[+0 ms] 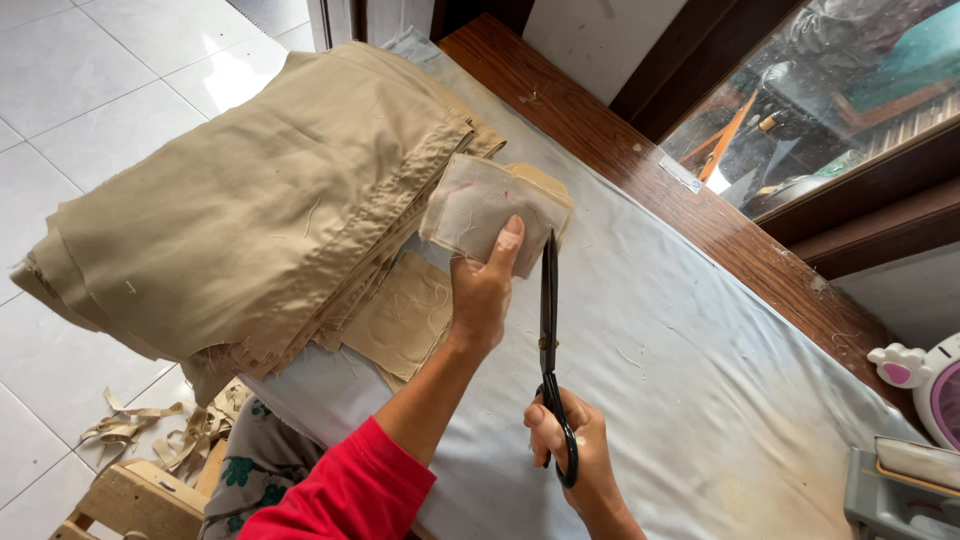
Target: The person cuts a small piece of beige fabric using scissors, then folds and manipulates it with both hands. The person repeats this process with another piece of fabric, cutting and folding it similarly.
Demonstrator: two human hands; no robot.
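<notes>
Holding small stack of beige cut fabric pieces w/ pale lining (495,205) in my left hand (480,290), fingers closed on it, thumb on top, above table edge. Right hand (570,435) gripping long black steel scissors (549,340), fingers thru handle loops, blades nearly shut, tips touching stack's right edge. Head view only: big folded pile of tan cloth (240,210) to left on table w/ grey-white cover sheet (690,370); flat tan square (400,315) under my wrist. Fabric scraps (150,430) on tiled floor.
</notes>
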